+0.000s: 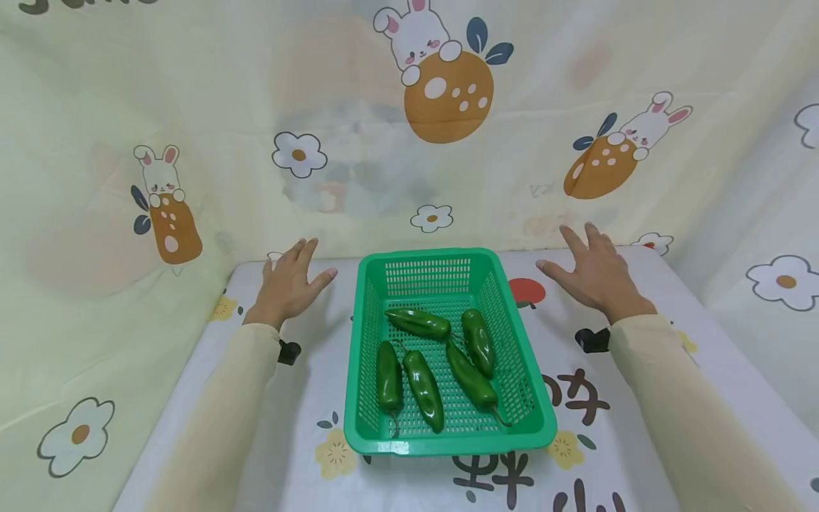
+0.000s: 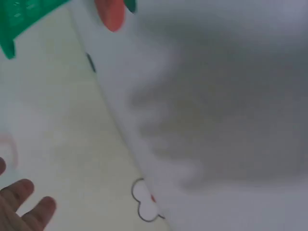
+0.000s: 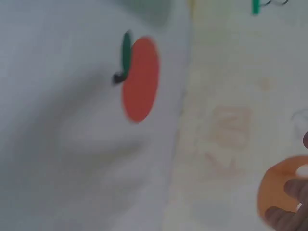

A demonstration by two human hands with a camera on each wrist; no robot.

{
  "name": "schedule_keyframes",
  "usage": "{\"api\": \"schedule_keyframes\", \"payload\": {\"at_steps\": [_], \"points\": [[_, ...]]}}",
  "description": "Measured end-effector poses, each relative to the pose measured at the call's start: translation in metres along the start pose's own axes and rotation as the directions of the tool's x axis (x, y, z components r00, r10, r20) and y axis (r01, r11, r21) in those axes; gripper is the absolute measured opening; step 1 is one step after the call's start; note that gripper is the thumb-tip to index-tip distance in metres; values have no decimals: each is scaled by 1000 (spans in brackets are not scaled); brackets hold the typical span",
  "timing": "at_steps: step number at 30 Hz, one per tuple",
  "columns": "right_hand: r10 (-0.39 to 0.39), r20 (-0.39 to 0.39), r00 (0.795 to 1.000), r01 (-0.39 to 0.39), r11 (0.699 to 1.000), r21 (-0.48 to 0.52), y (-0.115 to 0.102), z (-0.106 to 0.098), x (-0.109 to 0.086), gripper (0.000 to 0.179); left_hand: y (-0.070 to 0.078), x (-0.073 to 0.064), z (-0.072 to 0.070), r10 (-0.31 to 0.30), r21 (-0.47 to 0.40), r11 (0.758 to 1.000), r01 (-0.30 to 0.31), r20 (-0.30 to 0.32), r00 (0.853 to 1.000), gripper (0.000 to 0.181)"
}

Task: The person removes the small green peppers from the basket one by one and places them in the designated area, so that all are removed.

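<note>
A green plastic basket (image 1: 448,446) with slotted walls stands on the table in the middle of the head view. Several glossy green chili peppers lie loose on its floor: one across the far part (image 1: 419,323), the others lengthwise, such as the left one (image 1: 389,377). To the left of the basket my left hand (image 1: 288,288) is held with fingers spread and holds nothing. On the right side, apart from the basket, my right hand (image 1: 598,274) also has its fingers spread and grips nothing. Only fingertips show in each wrist view.
A white printed cloth (image 1: 307,419) covers the table. Behind and at both sides hang pale curtains (image 1: 358,92) with rabbits and flowers. A dark wrist device (image 1: 592,340) shows at the right cuff, and another (image 1: 289,353) at the left.
</note>
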State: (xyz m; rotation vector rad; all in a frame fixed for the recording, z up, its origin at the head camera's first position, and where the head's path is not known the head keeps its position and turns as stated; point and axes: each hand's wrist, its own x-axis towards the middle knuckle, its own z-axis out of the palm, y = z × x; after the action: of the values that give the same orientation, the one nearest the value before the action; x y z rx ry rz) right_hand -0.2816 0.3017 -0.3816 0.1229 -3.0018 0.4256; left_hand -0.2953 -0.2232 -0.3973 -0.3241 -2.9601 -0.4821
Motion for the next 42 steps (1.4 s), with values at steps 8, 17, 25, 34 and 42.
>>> {"api": "schedule_keyframes", "payload": {"at_steps": [8,17,25,34,42], "points": [[-120,-5,993,120,989,91,-59,-16,-1,89,19,-18,-10,-32,-260,964,51,78,996,89],[-267,71,961,248,948,201,-122,-2,1,85,44,-30,0,-49,-415,905,94,118,992,93],[-358,195,913,304,917,259,-154,29,6,80,56,-39,16,-30,-525,836,159,246,969,91],[-377,313,872,272,904,331,-170,61,7,74,63,-46,31,-16,-582,793,178,272,962,81],[-352,386,853,244,922,302,-174,80,5,71,64,-51,40,45,-725,661,193,295,954,70]]}}
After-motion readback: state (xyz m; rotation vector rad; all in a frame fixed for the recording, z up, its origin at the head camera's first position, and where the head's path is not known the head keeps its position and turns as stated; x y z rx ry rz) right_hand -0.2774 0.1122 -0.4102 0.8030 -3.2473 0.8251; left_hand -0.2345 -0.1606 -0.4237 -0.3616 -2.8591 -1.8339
